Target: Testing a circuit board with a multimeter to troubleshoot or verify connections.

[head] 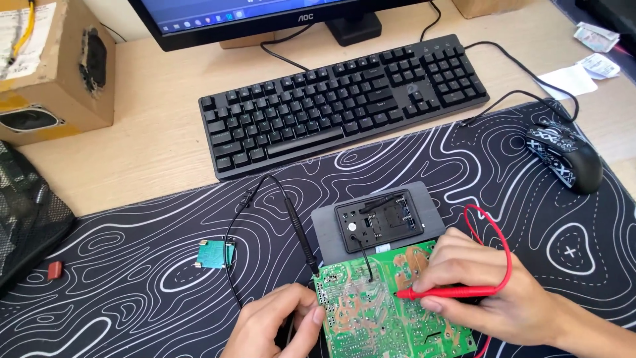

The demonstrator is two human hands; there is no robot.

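A green circuit board (371, 311) lies solder side up on a black desk mat with white contour lines (132, 278). My right hand (487, 285) holds a red test probe (450, 292), its tip touching the board near the middle. My left hand (275, 328) grips the board's left edge, beside a black test probe (301, 235) whose tip rests at the board's upper left corner. Just behind the board sits a dark, grey-framed meter (379, 222), with the probe wires running to it.
A small green board piece (215, 254) lies on the mat to the left. A black keyboard (344, 103) and a monitor base (354, 28) stand behind. A patterned mouse (564, 156) is at right, a cardboard box (50, 66) at far left, a small red part (54, 270) nearby.
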